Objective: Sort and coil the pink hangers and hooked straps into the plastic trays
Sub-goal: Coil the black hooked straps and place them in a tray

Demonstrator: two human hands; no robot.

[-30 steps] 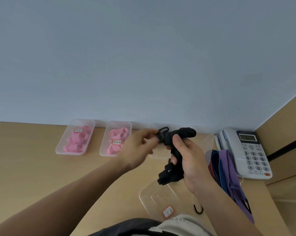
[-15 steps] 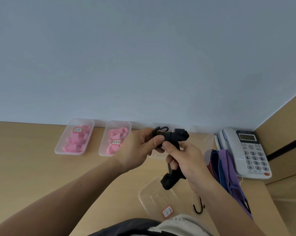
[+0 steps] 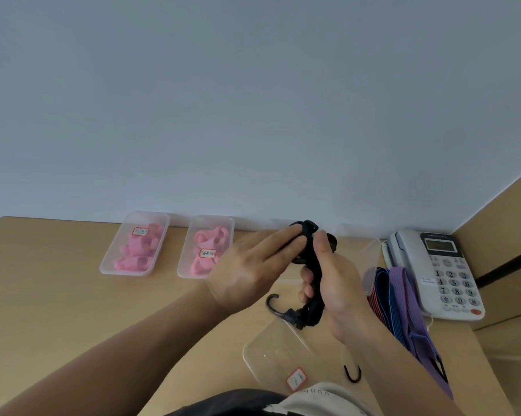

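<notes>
Pale bench (image 3: 58, 295), blue-grey wall behind. Black strap (image 3: 313, 274) is held upright above the near tray (image 3: 271, 352), bundled in the right grip (image 3: 334, 283), whose fingers are curled round it (so the coil cannot spring loose, it is judged). Left grip (image 3: 253, 271) is laid flat-fingered against the coil's top, holding nothing. Half a second earlier that top was pinched; now it is merely pressed, and a hook (image 3: 272, 304) is exposed below the fist.

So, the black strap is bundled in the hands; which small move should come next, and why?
Probably lower the black strap into the clear tray just below: the right hand grips it coiled, the left hand presses its top, and that tray looks empty.
</notes>
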